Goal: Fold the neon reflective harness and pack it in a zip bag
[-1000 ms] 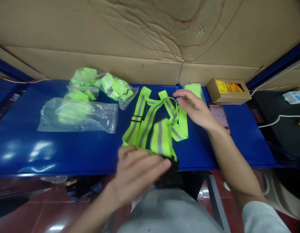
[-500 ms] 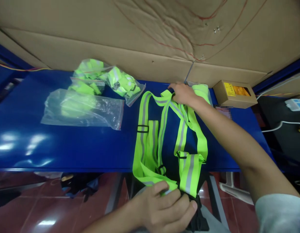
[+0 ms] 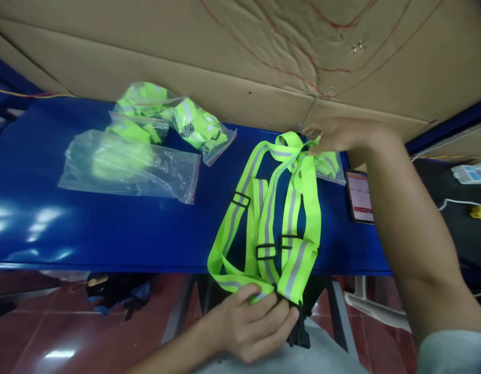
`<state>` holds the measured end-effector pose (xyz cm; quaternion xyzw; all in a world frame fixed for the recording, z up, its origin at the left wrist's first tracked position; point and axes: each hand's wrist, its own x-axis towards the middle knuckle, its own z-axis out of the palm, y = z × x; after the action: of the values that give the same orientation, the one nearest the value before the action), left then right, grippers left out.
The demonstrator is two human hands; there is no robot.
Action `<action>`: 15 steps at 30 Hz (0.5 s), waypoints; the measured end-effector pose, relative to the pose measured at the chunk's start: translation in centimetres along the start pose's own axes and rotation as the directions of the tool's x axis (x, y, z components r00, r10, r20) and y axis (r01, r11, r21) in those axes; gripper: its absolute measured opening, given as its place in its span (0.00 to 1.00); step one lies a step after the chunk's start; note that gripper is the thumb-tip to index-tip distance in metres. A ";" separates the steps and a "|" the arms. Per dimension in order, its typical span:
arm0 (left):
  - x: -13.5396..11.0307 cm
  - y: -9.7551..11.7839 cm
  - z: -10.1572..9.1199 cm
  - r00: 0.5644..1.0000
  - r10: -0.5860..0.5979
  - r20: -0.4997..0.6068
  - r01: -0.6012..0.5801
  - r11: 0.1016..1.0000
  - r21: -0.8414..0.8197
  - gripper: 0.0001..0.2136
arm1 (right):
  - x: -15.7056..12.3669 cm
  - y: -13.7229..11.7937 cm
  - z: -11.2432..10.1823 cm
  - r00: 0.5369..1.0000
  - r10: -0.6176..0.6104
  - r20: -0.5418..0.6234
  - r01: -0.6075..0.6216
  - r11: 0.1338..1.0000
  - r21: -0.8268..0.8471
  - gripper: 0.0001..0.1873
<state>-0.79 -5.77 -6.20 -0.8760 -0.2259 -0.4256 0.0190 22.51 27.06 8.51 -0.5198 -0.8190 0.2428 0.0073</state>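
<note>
The left hand has its grip curled closed on the near end of a yellow-green reflective harness, its fingers lapping over the webbing at the front edge of the table. A black clip buckle hangs just beside those fingertips, beyond the edge. At the far end, the right hand has its grip pinched on the gathered straps, and a short tip of webbing pokes up between its fingers (the thumb is hard to make out).

Between the hands the harness lies stretched across the blue tabletop, its grey-striped straps side by side, with black slide adjusters on them. Just behind the right hand rests a bagged bundle of the same green; a phone lies near the right forearm, which mostly hides a cardboard box.

Well apart on the left, a clear zip bag lies flat, green showing through it, and more green bundles in clear bags sit behind it, near the cardboard wall.
</note>
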 end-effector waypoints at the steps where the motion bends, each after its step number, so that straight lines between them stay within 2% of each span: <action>1: -0.1 0.0 0.1 1.000 0.002 0.003 -0.002 1.000 0.001 0.11 | -1.2 -1.1 0.3 0.998 -0.020 0.058 0.027 0.991 -0.131 0.35; 2: -0.2 0.1 0.3 1.000 0.008 0.007 -0.008 1.000 0.004 0.11 | -2.4 -2.5 0.9 0.995 -0.072 0.070 0.085 0.976 -0.200 0.39; 3: -0.2 0.1 0.4 1.000 0.015 0.010 -0.016 1.000 0.006 0.10 | -3.5 -4.3 1.8 0.984 -0.174 0.049 0.181 0.953 -0.243 0.38; 4: -0.1 0.1 0.5 1.000 0.023 0.014 -0.023 1.000 0.009 0.10 | -4.3 -6.3 3.0 0.966 -0.258 0.003 0.248 0.927 -0.282 0.32; 5: -0.1 0.1 0.6 0.999 0.033 0.020 -0.033 0.999 0.011 0.11 | -5.0 -8.2 4.4 0.968 -0.251 0.008 0.242 0.922 -0.303 0.27; 6: 0.1 0.2 0.7 0.999 0.043 0.023 -0.043 0.999 0.013 0.11 | -5.3 -10.0 5.9 0.982 -0.174 0.075 0.189 0.928 -0.321 0.27; 8: 0.4 0.1 0.6 0.998 0.057 0.028 -0.058 0.998 0.017 0.11 | -5.1 -12.7 8.7 0.970 -0.039 0.240 0.128 0.921 -0.368 0.31; 9: 0.5 0.1 0.5 0.998 0.063 0.029 -0.064 0.998 0.020 0.11 | -4.7 -13.5 9.8 0.961 0.029 0.275 0.087 0.913 -0.400 0.29; 11: 0.8 0.1 0.4 0.997 0.066 0.033 -0.067 0.997 0.027 0.10 | -3.7 -13.9 11.1 0.956 0.110 0.271 0.024 0.895 -0.444 0.33; 15: 0.9 0.1 0.2 0.997 0.079 0.018 -0.080 0.996 0.037 0.10 | -2.6 -12.9 11.4 0.970 0.078 0.230 0.034 0.895 -0.446 0.36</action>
<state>-0.09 -5.45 -5.63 -0.8874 -0.1989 -0.4129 0.0504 9.77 15.93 4.28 -0.4832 -0.8416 0.1101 -0.2148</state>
